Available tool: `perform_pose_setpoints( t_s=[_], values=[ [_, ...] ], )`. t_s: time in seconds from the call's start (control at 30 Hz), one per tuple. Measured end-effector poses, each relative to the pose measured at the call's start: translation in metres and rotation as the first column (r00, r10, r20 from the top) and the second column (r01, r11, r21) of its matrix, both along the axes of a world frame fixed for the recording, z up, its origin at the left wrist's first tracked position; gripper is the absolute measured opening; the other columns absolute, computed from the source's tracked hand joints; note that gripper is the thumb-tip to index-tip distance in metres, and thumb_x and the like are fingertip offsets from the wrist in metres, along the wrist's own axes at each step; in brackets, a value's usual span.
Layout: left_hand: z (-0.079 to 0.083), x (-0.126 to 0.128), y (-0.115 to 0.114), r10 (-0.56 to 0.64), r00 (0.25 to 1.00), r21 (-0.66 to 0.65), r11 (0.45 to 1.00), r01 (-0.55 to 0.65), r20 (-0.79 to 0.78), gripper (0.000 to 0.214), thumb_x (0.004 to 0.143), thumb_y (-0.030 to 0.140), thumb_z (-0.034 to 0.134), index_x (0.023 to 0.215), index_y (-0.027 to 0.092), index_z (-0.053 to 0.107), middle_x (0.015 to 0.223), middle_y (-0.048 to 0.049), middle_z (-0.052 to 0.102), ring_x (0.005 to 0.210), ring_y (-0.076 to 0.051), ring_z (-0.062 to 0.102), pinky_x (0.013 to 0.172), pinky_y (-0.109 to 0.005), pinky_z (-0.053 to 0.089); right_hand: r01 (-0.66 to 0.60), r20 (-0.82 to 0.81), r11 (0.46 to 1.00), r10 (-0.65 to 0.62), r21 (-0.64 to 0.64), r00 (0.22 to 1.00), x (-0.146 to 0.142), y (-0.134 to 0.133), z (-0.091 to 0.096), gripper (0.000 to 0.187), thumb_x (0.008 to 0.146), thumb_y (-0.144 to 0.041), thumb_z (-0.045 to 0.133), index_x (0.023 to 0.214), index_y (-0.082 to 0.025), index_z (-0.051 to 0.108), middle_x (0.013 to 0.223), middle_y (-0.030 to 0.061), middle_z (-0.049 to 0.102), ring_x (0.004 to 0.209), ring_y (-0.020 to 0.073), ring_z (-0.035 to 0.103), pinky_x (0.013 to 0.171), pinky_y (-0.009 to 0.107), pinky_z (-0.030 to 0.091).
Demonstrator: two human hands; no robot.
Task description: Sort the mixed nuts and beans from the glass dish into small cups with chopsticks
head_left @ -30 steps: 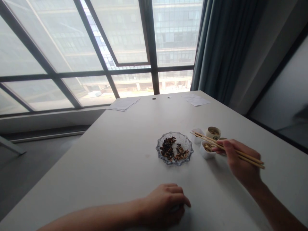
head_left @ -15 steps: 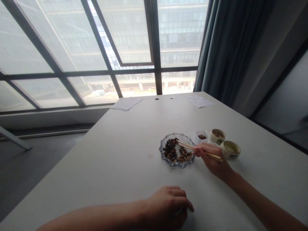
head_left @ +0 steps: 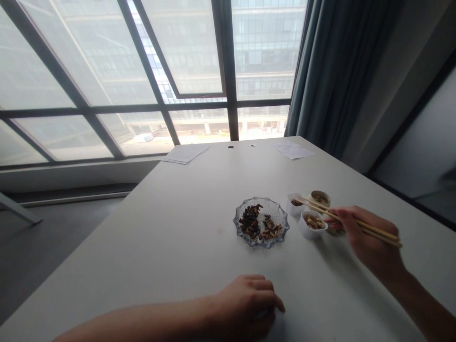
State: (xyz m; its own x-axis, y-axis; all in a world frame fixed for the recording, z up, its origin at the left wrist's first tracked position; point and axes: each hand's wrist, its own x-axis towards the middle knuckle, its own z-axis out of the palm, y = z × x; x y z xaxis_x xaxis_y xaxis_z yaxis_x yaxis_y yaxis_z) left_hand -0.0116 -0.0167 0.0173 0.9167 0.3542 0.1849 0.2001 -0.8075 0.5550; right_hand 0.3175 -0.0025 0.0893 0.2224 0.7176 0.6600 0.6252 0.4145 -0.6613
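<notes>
My right hand [head_left: 368,235] is closed around a pair of wooden chopsticks [head_left: 377,231]. Their tips reach over a small white cup [head_left: 294,209] with dark bits inside; whether they pinch anything is too small to tell. Below the chopsticks stands another white cup [head_left: 309,232] of pale brown pieces. Two cream ceramic bowls are close by: one [head_left: 315,194] has pieces in it, the other [head_left: 337,232] is mostly hidden by my hand. A scalloped glass plate [head_left: 261,202] bears dark and brown dried pieces in separate heaps. My left hand [head_left: 251,301] rests on the table, fingers loosely bent, a gap beside the thumb.
Everything stands on a white table [head_left: 171,237]. Paper sheets [head_left: 187,154] lie at its far left corner, and another sheet [head_left: 295,151] at the far right. Beyond are large windows [head_left: 188,52] and a dark curtain [head_left: 331,71].
My right hand has moved right with the chopsticks, from over the glass plate to the white cups. The nearer white cup now shows. My left hand has stayed in place.
</notes>
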Motion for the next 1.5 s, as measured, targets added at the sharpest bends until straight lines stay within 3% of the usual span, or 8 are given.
perform_pose_setpoints(
  t_s=[0.13,0.33,0.5,0.77,0.97,1.1,1.33,1.5],
  values=[
    [0.001,0.0,0.0,0.003,1.0,-0.002,1.0,-0.003,0.013,0.028,0.091,0.011,0.062,0.115,0.023,0.069,0.095,-0.0048,0.075,0.087,-0.02,0.073,0.087,-0.025,0.06,-0.08,-0.036,0.997,0.08,0.003,0.996,-0.012,0.004,0.003,0.021,0.104,-0.04,0.07,0.093,-0.026,0.081,0.079,0.0029,0.081,0.066,0.0214,0.078,0.066,0.033,0.064],
    [0.002,0.0,-0.001,0.006,1.0,-0.005,1.0,-0.006,0.011,0.028,0.091,0.01,0.065,0.116,0.023,0.068,0.095,-0.0043,0.074,0.088,-0.02,0.073,0.087,-0.025,0.059,-0.391,0.051,0.917,0.395,-0.077,0.917,-0.054,0.025,-0.009,0.026,0.107,-0.035,0.065,0.087,-0.024,0.078,0.081,0.0037,0.078,0.069,0.0192,0.074,0.064,0.032,0.059],
    [0.0,0.001,0.001,-0.008,1.0,0.011,1.0,0.008,0.009,0.027,0.092,0.011,0.065,0.116,0.023,0.067,0.095,-0.0044,0.075,0.087,-0.02,0.073,0.087,-0.025,0.06,-0.439,0.061,0.892,0.447,-0.112,0.893,-0.069,0.041,-0.028,0.028,0.109,-0.034,0.061,0.092,-0.022,0.079,0.083,0.0051,0.078,0.069,0.0181,0.072,0.065,0.032,0.058],
    [0.0,0.001,-0.002,0.01,1.0,0.032,0.999,-0.011,0.021,0.028,0.092,0.012,0.064,0.118,0.022,0.068,0.095,-0.0046,0.076,0.086,-0.02,0.074,0.088,-0.025,0.06,-0.335,0.047,0.942,0.335,0.011,0.941,-0.052,0.021,-0.02,0.023,0.106,-0.028,0.065,0.092,-0.022,0.082,0.09,0.0061,0.083,0.08,0.0216,0.078,0.072,0.033,0.063],
    [0.002,0.001,-0.002,0.007,1.0,0.018,1.0,-0.007,0.02,0.03,0.091,0.011,0.063,0.118,0.022,0.069,0.094,-0.0046,0.076,0.085,-0.02,0.074,0.089,-0.026,0.06,-0.025,0.071,1.0,0.023,0.018,0.997,-0.007,-0.002,0.004,0.02,0.105,-0.036,0.068,0.095,-0.025,0.082,0.086,0.0026,0.083,0.075,0.0207,0.081,0.074,0.031,0.063],
    [0.0,0.001,0.0,0.011,1.0,0.006,1.0,-0.011,0.026,0.031,0.089,0.01,0.063,0.117,0.022,0.07,0.094,-0.0045,0.076,0.085,-0.02,0.074,0.089,-0.025,0.06,0.054,0.1,0.999,-0.053,-0.005,0.994,0.003,-0.003,0.011,0.024,0.105,-0.04,0.068,0.092,-0.026,0.081,0.079,0.0013,0.081,0.069,0.0193,0.079,0.068,0.031,0.06],
    [0.003,0.0,0.0,0.001,1.0,0.004,1.0,-0.001,0.03,0.028,0.091,0.012,0.063,0.117,0.022,0.07,0.093,-0.0045,0.075,0.085,-0.02,0.073,0.086,-0.025,0.06,-0.329,0.108,0.943,0.333,-0.054,0.937,-0.035,0.016,0.002,0.023,0.108,-0.029,0.062,0.09,-0.025,0.076,0.082,0.0017,0.077,0.071,0.0168,0.073,0.068,0.03,0.057],
    [0.0,0.001,0.0,0.009,0.999,0.006,1.0,-0.009,0.034,0.027,0.091,0.013,0.064,0.116,0.022,0.071,0.093,-0.0045,0.076,0.084,-0.02,0.073,0.086,-0.025,0.06,-0.425,0.154,0.898,0.439,-0.115,0.885,-0.061,0.041,-0.016,0.028,0.109,-0.031,0.062,0.085,-0.023,0.073,0.081,0.0031,0.073,0.075,0.0184,0.07,0.07,0.032,0.053]
  ],
)
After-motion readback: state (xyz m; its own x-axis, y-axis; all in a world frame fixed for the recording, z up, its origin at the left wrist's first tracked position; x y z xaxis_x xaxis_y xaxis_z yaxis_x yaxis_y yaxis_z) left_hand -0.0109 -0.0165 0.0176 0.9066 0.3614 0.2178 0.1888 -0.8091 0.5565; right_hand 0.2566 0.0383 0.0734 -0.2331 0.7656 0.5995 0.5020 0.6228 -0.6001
